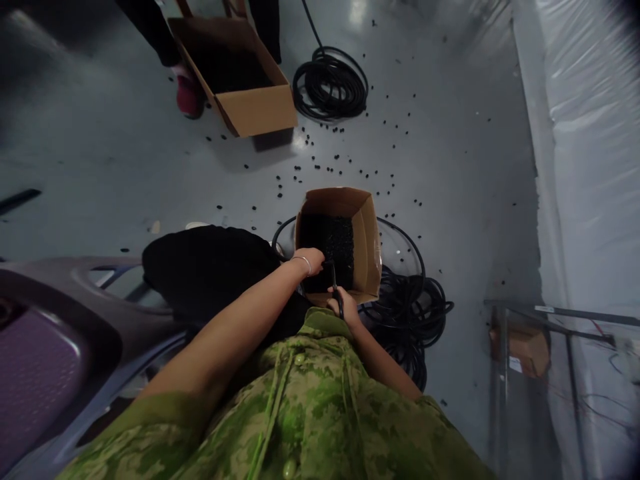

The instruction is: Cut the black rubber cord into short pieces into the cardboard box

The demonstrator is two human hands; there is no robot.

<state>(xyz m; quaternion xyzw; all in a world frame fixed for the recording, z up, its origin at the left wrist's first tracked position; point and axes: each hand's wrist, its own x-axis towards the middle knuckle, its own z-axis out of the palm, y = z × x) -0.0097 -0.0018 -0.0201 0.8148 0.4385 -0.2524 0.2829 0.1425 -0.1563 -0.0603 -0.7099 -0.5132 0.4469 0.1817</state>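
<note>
My left hand [311, 260], with a thin bracelet at the wrist, is closed over the near left side of an open cardboard box [367, 253]. A short black hose end [328, 263] sticks out from its fingers. My right hand [346, 308] grips a black-handled hand cutter [335, 281] at the box's near edge. The cutter's jaws point away from me, close to the hose end; whether they touch it is unclear. Small black cut pieces [340, 240] fill the bottom of the box. A loop of hose passes behind the box.
Coiled black hose [415, 307] lies right of the box, another coil [330, 83] farther off. A second cardboard box [257, 110] stands by another person's shoe [189, 97]. Black bits dot the floor. A purple chair [40, 387] is left, a metal frame [565, 320] right.
</note>
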